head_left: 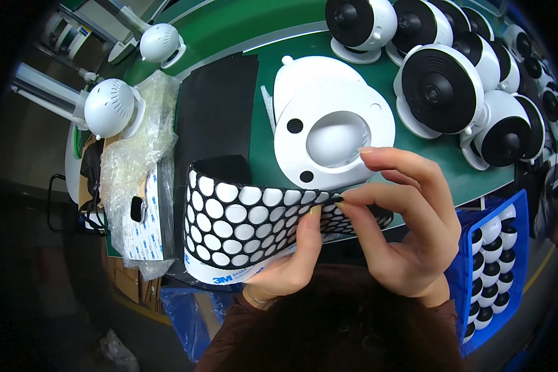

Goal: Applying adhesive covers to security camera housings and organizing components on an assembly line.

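Observation:
My left hand (288,270) holds up a curved sheet of black adhesive foam (232,217) on white backing paper, its thumb pressed on the front. Rows of round cut-outs in the foam show the white backing. At the sheet's upper edge, thumb and forefinger of my right hand (409,217) pinch together on the black foam. Whether a loose foam dot is between those fingertips is hidden. Just beyond lies a white round-bodied device (347,99), its base plate with a large opening facing up. Two black round pads (295,126) (306,177) sit on that plate.
Black foam sheets (217,105) are stacked on the green table, beside bubble wrap (139,142). Several white devices with black round fronts (440,90) crowd the right. Two white devices (111,108) (161,44) stand at left. A blue crate (519,248) of black-and-white parts is lower right.

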The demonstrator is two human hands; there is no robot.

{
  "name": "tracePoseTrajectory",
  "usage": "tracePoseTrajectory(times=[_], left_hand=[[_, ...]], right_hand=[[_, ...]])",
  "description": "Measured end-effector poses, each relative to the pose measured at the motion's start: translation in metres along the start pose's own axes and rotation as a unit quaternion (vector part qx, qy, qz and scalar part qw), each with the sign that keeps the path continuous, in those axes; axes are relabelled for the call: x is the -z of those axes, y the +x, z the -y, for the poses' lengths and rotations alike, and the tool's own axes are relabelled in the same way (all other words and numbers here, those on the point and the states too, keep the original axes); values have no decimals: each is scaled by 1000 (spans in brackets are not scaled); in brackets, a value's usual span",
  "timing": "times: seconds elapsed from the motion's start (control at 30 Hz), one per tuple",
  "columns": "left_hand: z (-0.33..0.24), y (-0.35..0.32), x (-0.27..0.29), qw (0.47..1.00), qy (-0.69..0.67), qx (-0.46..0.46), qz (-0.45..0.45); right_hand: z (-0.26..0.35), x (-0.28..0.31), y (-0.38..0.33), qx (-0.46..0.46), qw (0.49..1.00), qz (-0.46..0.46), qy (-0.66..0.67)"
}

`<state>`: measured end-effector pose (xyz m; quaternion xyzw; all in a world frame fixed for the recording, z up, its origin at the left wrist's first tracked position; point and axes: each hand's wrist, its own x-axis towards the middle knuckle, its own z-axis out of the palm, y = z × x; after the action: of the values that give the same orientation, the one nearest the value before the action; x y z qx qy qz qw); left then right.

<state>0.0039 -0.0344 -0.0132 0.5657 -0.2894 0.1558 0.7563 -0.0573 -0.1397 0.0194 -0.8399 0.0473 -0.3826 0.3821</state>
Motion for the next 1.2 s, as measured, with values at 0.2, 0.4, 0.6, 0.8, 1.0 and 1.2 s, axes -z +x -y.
tracePoseTrajectory(times=[0.2, 0.4, 0.6, 0.8, 1.0, 1.2], left_hand=[[-2, 5, 18, 994, 39, -28, 98], [-4, 7, 23, 991, 68, -29, 113], [9, 5, 9, 999, -15, 21, 46], [9, 4, 8, 988, -108, 65, 95], [7, 5, 7, 987, -112, 75, 85], [9, 8, 8, 987, -115, 37, 104]], right_hand=[[4, -4, -2, 10, 1000, -10, -11], [-8, 11, -6, -25, 997, -52, 41], [-24, 13, 3, -153, 982, -46, 95], [-23, 6, 4, -151, 983, -56, 91], [-23, 3, 5, -145, 986, -50, 67], [-21, 8, 6, -174, 979, -38, 95]])
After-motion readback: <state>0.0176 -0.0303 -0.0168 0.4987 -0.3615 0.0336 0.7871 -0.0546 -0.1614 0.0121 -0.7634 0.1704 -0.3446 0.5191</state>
